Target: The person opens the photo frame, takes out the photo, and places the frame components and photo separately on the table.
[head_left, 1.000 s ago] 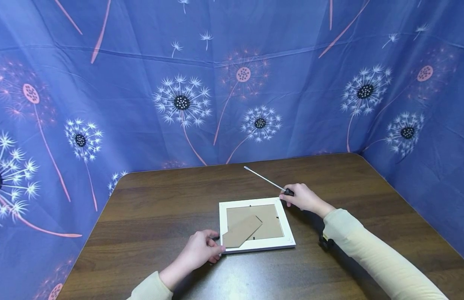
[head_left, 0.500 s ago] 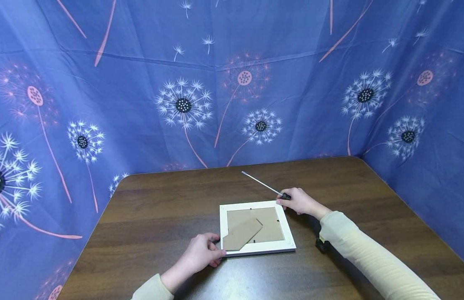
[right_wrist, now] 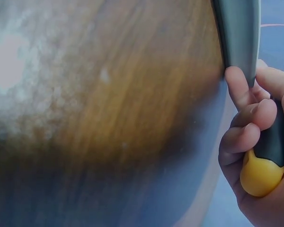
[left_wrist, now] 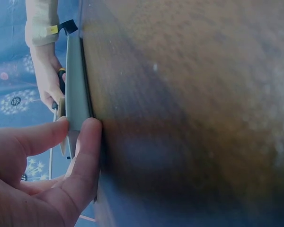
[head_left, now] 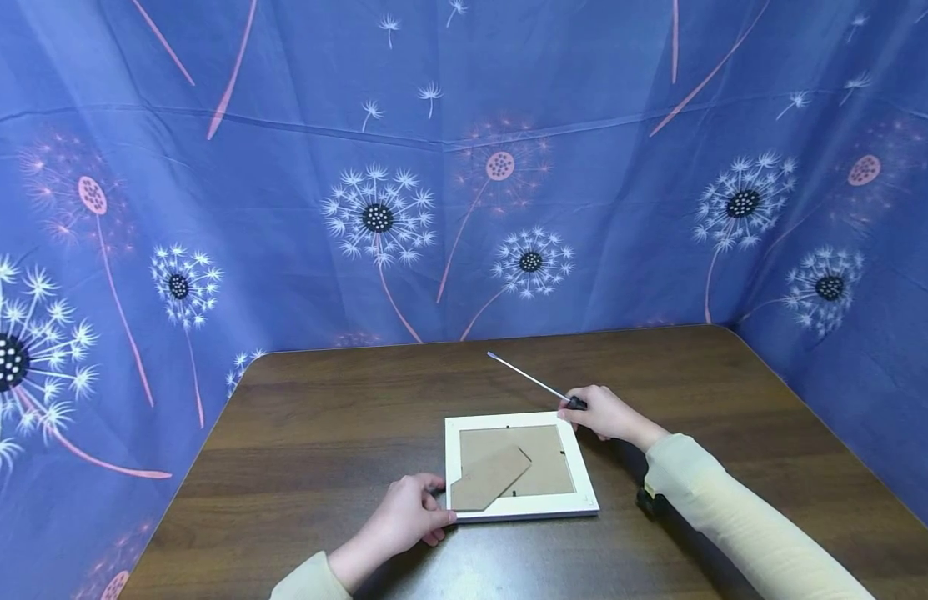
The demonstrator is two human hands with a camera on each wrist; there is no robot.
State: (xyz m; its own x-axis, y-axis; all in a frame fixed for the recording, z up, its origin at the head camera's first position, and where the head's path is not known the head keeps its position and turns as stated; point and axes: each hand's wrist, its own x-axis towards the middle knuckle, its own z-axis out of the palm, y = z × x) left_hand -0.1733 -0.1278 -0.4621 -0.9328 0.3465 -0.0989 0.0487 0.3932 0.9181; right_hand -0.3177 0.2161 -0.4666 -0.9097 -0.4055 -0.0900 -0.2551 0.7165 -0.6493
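A: Behind everything?
B: Blue dandelion cloth point(head_left: 283, 167).
A: Under the work?
B: Brown tabletop point(head_left: 321, 417).
A: Main item?
B: White picture frame point(head_left: 549, 465), brown back up, around the tabletop's middle, between both hands. Can't tell if it's fully flat.
A: Left grip point(head_left: 405, 512)?
B: Closed, thumb and fingers pinching the frame's near left corner.
A: Right grip point(head_left: 604, 412)?
B: Curled round the screwdriver point(right_wrist: 277, 145), black-and-yellow handle; thumb and finger also at the frame's far right corner. Shaft points far left.
A: Small stuff?
B: Stand flap point(head_left: 488, 483), slanting across the frame's back; black tabs point(head_left: 563, 452).
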